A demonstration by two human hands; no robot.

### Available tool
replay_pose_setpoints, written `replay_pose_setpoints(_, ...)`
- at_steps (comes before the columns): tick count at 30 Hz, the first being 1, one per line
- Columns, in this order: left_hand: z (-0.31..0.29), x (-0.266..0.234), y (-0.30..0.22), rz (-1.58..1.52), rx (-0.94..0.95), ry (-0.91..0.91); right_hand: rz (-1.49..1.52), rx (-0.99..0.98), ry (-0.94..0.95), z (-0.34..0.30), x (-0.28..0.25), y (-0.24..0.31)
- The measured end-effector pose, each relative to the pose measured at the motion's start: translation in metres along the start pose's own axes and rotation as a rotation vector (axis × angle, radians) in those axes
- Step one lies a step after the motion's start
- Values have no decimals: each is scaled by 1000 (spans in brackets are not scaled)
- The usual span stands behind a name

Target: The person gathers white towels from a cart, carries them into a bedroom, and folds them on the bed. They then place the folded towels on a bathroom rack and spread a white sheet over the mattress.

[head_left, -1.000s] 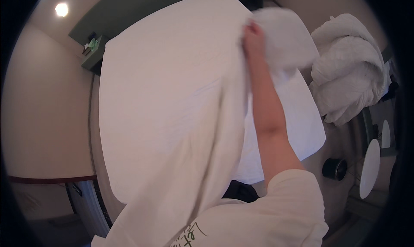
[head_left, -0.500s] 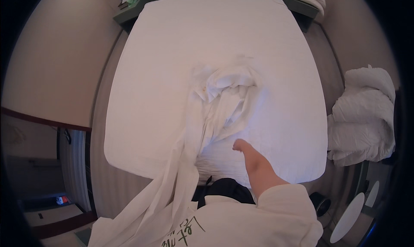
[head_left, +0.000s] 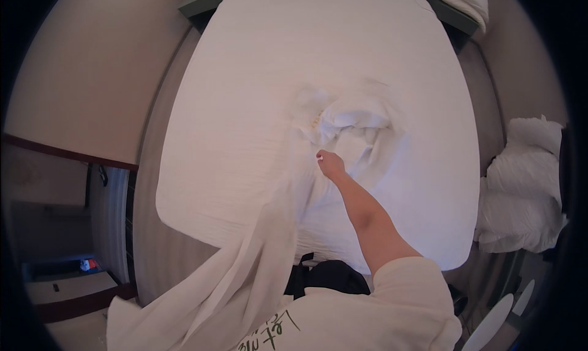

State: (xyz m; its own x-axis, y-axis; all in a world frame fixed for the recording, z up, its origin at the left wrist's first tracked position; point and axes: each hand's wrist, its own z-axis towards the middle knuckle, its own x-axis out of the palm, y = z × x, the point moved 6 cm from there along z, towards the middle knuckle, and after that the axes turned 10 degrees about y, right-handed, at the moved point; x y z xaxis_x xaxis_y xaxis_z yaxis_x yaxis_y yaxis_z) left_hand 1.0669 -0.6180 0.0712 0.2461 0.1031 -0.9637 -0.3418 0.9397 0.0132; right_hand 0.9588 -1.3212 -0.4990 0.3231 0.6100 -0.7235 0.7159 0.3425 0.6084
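A long white sheet (head_left: pixel 263 241) trails from a loose heap (head_left: pixel 358 115) in the middle of the bed down to the lower left, across my left side. My right hand (head_left: pixel 331 165) reaches in over the bed, beside the heap. Its fingers are closed in a pinch, with a small bit of white cloth showing at the tips that looks like part of the sheet. My left hand and forearm do not show; the draped sheet covers that side. Beneath it all lies the bed (head_left: pixel 257 57) in a smooth white cover, wrinkled near its front edge.
A bunched white duvet (head_left: pixel 523 188) sits to the right of the bed. Near it, low at the right, are round white discs (head_left: pixel 493 323). Dark green bedside ledges flank the far end, with a white pillow (head_left: pixel 462 2) on the right one. Walls stand close on both sides.
My right hand has moved forward and slightly left, from the bed's front part up to the sheet's heap. The sheet near my left side has lifted and spread. The view has shifted a little.
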Motion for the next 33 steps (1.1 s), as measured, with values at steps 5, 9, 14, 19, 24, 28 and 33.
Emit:
replay_pose_setpoints(5,11,-20,10,81,-77,-40,-114,174,-51,48,-13,19)
replay_pose_setpoints(9,11,-29,-6,109,-98,-65,-260,203,99,90,-3,-7)
replay_pose_setpoints(14,15,-27,-17,133,-110,-71,-136,203,-141,125,-99,-34)
replay_pose_setpoints(19,30,-10,-27,140,-80,-64,454,211,-724,87,-374,-110)
replay_pose_setpoints(24,38,17,-53,117,-51,-69,702,-374,-1058,-3,-452,-163)
replay_pose_setpoints(28,35,24,-102,252,189,-84,522,280,-1053,-58,-298,-243)
replay_pose_setpoints(33,36,5,-117,152,86,-13,1496,694,-441,-100,-21,-265)
